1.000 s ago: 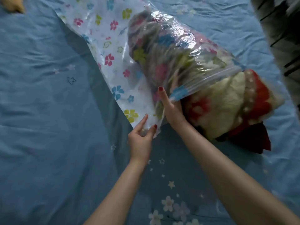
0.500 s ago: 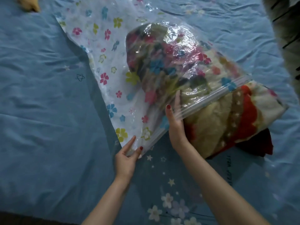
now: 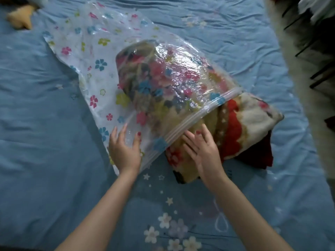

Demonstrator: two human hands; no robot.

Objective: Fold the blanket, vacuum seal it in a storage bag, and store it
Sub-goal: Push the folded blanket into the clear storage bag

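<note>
So the folded blanket (image 3: 183,87) is sitting about halfway inside the storage bag (image 3: 87,57), right in the middle of the bed. It's a fluffy thing with red, cream and olive patches, and its right end is sticking out past the bag's zip strip (image 3: 203,113), which is running diagonally across the bundle. The bag is clear plastic with little coloured flowers printed on it, and its empty part is lying flat and trailing off to the far left.

The left hand (image 3: 123,149) is resting flat on the near corner of the bag, fingers spread and relaxed, not gripping anything. The right hand (image 3: 203,151) is lying on the blanket just beside the zip strip, fingers straight too, nothing pinched.

Everything's sitting on a blue bedsheet (image 3: 45,160), a bit wrinkled, with small stars and pale flowers printed along the near middle. A yellowish plush thing (image 3: 21,17) is peeking in at the far left corner. On the right edge something white and furry (image 3: 297,73) is showing, blurry, with dark stuff behind it that I can't make out.
</note>
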